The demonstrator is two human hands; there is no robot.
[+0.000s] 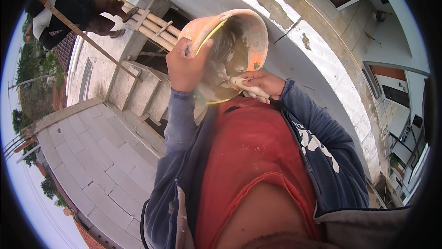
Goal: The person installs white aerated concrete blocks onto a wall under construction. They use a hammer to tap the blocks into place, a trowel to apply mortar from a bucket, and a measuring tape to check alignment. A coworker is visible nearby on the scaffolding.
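Observation:
An orange, mortar-smeared bucket [253,35] with a yellow-green handle is tilted in front of my body, grey wet mortar [235,55] inside it. My left hand [188,64] grips the bucket's left rim beside the handle. My right hand [260,85] is closed on the pale handle of a trowel [244,83] at the bucket's lower right. The trowel's blade lies partly inside the bucket, hard to make out against the mortar.
A co-worker's legs [106,14] stand at upper left near bamboo poles [147,25] over an opening. A long wooden plank [83,35] slants nearby. Concrete steps [126,85] and a block wall [101,157] are left, a plastered ledge [331,78] right, house fronts [391,55] beyond.

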